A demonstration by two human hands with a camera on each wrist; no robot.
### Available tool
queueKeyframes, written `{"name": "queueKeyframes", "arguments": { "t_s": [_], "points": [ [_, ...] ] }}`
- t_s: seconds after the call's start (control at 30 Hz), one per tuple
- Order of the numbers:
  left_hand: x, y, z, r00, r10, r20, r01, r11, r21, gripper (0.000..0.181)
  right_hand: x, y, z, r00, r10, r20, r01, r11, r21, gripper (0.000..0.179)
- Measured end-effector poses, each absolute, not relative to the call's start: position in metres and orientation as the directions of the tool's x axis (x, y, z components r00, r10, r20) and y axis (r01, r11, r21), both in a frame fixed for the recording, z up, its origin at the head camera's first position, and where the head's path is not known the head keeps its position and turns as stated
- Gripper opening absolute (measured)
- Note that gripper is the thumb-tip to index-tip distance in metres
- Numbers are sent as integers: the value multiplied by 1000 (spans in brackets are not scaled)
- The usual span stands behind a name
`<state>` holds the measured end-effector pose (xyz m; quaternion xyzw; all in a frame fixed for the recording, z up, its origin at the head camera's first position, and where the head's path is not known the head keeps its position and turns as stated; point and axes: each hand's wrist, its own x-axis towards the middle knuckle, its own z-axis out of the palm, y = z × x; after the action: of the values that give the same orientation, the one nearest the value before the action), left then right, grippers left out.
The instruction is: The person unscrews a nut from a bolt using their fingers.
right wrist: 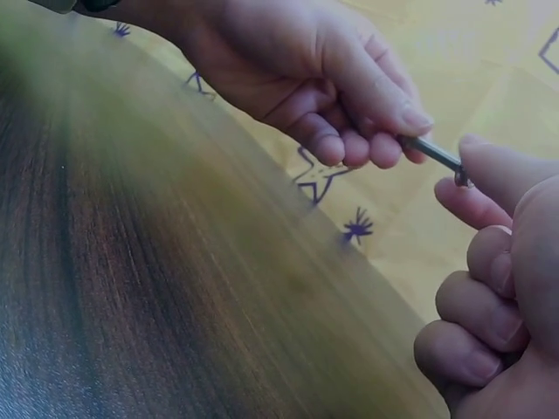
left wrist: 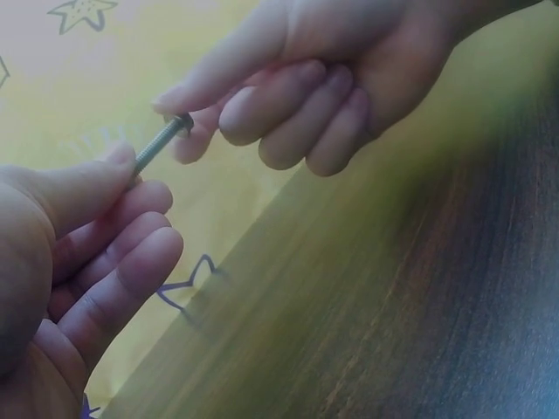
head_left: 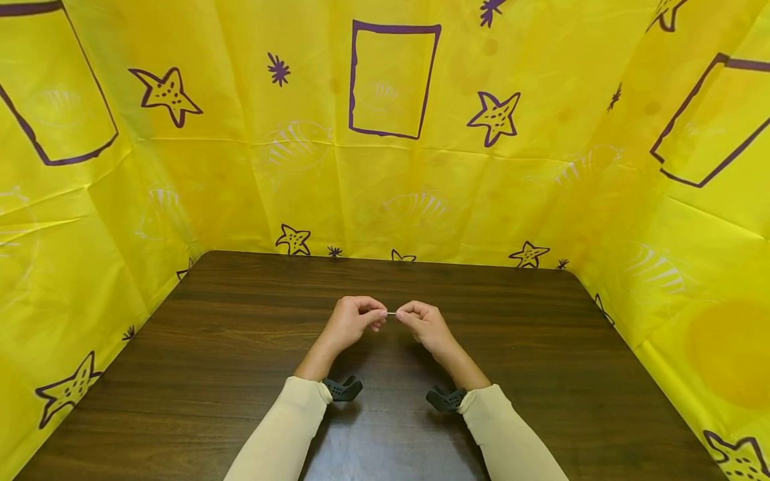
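Above the dark wooden table, both hands meet at a slim metal bolt. My left hand pinches one end of it between thumb and forefinger; its other fingers are loosely bent. In the left wrist view the bolt's threaded shank shows between the hands. A wider dark piece sits at the far end, too small to tell as head or nut. My right hand holds that end with thumb and forefinger, and its remaining fingers curl toward the palm, as the right wrist view shows.
The brown wood-grain table reaches to yellow printed sheets hanging at the back and both sides. Each wrist wears a dark strap, the left one and the right one close above the tabletop.
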<state>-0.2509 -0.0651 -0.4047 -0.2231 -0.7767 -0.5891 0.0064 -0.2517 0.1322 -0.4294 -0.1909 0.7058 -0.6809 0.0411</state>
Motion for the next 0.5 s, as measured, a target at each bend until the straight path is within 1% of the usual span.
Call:
{"name": "queueKeyframes", "arguments": {
  "t_s": [0.2, 0.37, 0.5],
  "points": [
    [-250, -67, -403, -902, 345, 260, 348, 224, 910, 11, -253, 133, -431, -909, -317, 269, -278, -19, -960, 19],
    [-252, -66, -405, -908, 338, 250, 334, 221, 916, 13, -253, 133, -431, -915, -294, 277, -284, -21, -959, 25],
    [-266, -67, -425, -918, 318, 236, 314, 218, 924, 12, -255, 134, -433, -924, -271, 271, -282, 1, -960, 28]
  ]
}}
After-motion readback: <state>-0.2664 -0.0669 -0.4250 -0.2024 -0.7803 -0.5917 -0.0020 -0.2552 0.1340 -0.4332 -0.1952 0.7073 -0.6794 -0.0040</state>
